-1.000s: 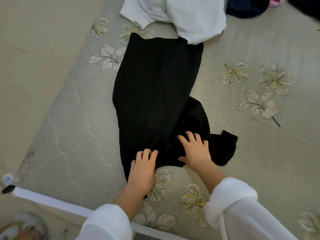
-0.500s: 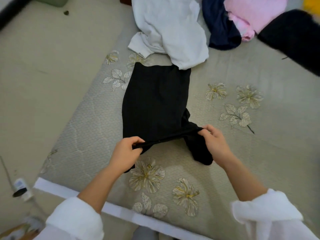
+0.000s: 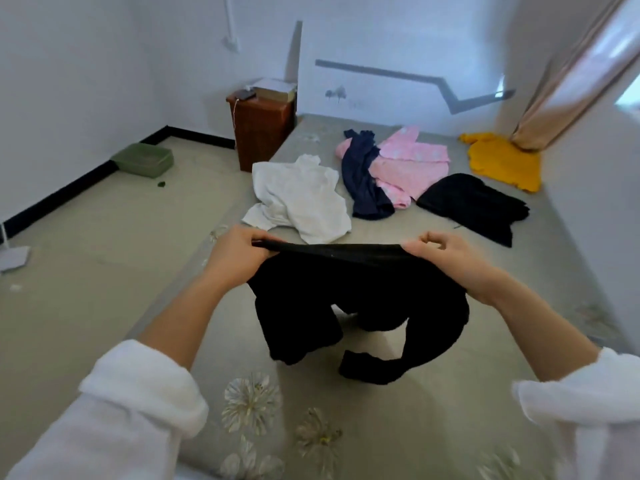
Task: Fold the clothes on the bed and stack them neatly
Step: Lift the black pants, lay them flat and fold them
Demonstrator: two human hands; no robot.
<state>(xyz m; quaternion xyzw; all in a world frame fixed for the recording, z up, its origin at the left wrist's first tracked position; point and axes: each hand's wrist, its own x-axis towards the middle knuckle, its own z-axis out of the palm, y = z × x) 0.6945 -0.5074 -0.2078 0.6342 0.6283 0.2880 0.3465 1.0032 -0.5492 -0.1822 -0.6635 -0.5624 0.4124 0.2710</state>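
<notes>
**Black garment lifted off the bed**

A second ago the black garment (image 3: 346, 306) lay flat on the bed (image 3: 450, 393) under two spread palms, and half a second ago both hands were pinching its near edge. Now it is up in the centre of the frame, with that edge pulled taut between the hands. The rest hangs down, and its lower ends sag onto the bed at lower centre.

The left hand (image 3: 239, 254) grips the left end with curled fingers. The right hand (image 3: 446, 261) pinches the right end between thumb and fingertips.

The lift looks like a shake-out or a re-squaring before the next fold — this piece is probably still early in its folding.

Much of the task seems to remain. A white garment (image 3: 301, 199), a navy one (image 3: 363, 181), a pink one (image 3: 405, 164), another black piece (image 3: 471, 202) and a yellow one (image 3: 502, 164) lie loose across the upper centre and upper right, and no stack shows anywhere.
</notes>
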